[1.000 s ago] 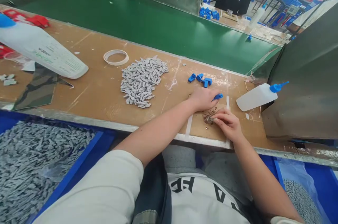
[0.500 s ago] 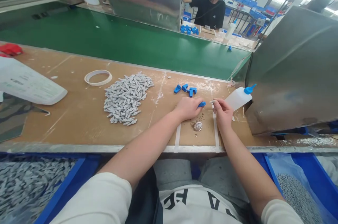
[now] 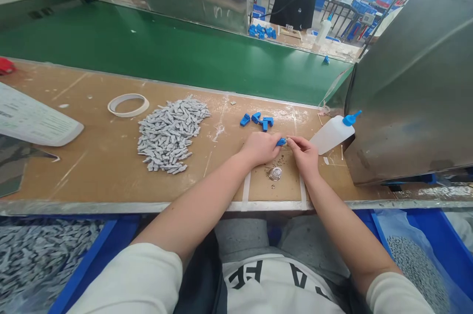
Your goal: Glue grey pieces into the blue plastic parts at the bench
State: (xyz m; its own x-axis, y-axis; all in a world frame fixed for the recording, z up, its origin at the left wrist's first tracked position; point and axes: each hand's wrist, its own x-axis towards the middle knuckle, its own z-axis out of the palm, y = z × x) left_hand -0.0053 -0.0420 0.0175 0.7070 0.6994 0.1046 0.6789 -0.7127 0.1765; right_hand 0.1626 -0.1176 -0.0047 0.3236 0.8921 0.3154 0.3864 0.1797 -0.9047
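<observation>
The left hand [image 3: 261, 149] holds a blue part [image 3: 281, 141], its fingers clamped on the piece so that only one end shows past them. That part sits just above the tabletop [image 3: 111, 166], between the two hands. The right hand [image 3: 303, 156] meets it from the other side, thumb and forefinger pinched together right by the exposed end (whether something tiny is caught between those fingertips, I cannot tell).

Just in front of the hands, nearer the person's body, a small heap of shiny rings [image 3: 275, 173] lies between two white tape strips [image 3: 246, 191], with tiny brown bits scattered near it. Beyond the left hand lies a loose group of blue parts [image 3: 265, 125]. Further left spreads a pile of grey pieces [image 3: 172, 134], and a roll of tape [image 3: 144, 108] lies flat near its far left side. A white squeeze bottle [image 3: 328, 137] with a blue nozzle lies tilted on its side near the right hand, beside a metal panel [image 3: 406, 92].

Past the tabletop runs a green belt [image 3: 185, 60]; across it is a person in a black shirt [image 3: 293, 3]. Below the near edge, at left, a blue bin [image 3: 86, 260] holds many more grey pieces.
</observation>
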